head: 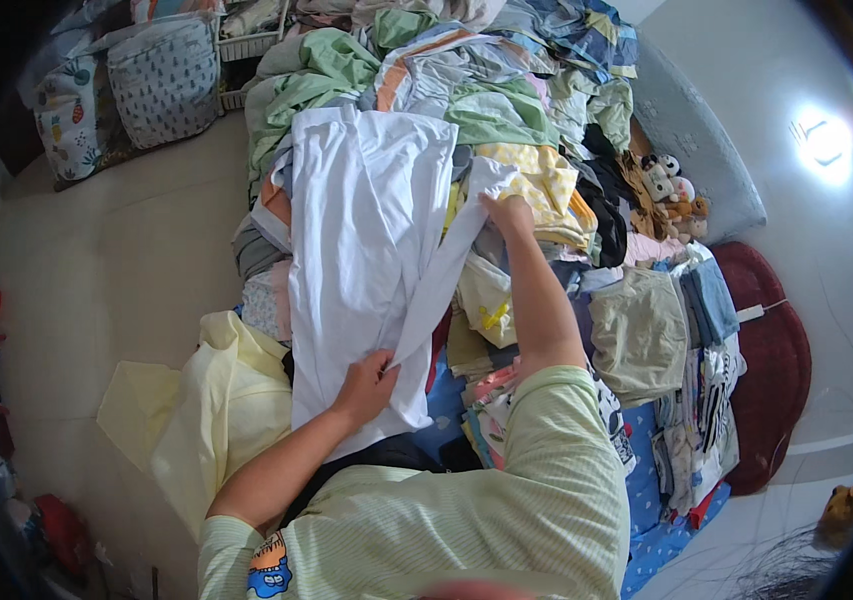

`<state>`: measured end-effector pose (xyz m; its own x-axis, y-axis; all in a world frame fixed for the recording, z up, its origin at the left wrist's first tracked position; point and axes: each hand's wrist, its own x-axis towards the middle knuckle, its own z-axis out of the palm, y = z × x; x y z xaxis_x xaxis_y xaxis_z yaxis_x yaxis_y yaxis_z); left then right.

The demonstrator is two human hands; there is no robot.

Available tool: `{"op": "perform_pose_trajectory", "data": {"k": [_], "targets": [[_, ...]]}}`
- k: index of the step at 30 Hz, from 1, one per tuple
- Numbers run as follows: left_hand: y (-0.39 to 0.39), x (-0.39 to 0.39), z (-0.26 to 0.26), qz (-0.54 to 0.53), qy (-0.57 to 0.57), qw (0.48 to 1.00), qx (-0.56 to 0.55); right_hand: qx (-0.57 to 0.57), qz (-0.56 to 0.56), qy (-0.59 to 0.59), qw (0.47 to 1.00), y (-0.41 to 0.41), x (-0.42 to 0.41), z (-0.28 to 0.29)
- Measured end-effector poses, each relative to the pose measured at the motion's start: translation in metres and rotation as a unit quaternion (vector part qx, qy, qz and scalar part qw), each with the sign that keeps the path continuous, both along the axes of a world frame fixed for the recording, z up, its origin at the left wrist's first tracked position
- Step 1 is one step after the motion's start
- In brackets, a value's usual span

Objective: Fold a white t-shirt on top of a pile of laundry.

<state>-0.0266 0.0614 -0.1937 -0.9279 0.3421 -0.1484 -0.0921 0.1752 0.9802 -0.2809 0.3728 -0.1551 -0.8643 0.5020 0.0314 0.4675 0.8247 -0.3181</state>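
A white long-sleeved garment point(366, 247) lies spread over the heap of clothes in front of me, its body running lengthwise away from me. My left hand point(368, 386) pinches the near end of its sleeve, close to the body part. Farther off to the right, my right hand point(509, 214) grips the same white sleeve point(445, 277) near the cuff. Stretched between both hands, the sleeve slants along the right side of the garment. Just beyond my right hand sits a folded yellow patterned cloth point(539, 184). A pale yellow garment point(235, 397) drapes at my left.
Green and grey clothes point(336, 67) pile up at the far side. On the right are folded stacks with a beige garment point(636, 334), plush toys point(674, 195) and a dark red cushion-like piece point(764, 375). Storage bags point(163, 82) stand on the tiled floor point(163, 247) at left.
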Motion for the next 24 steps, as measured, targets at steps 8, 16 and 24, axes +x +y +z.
{"op": "perform_pose_trajectory", "data": {"k": [8, 16, 24], "targets": [[0.008, 0.002, -0.004, 0.019, -0.038, 0.985, 0.165, -0.277, 0.058, 0.317, 0.905, -0.01, -0.042, 0.045], [-0.023, 0.026, -0.007, 0.094, -0.173, 0.961, 0.193, -0.434, 0.44, 0.117, 0.777, -0.262, -0.016, 0.051], [-0.038, 0.011, -0.016, 0.146, -0.395, 0.864, 0.278, -0.222, 0.469, 0.022, 0.854, -0.269, -0.029, -0.048]]}}
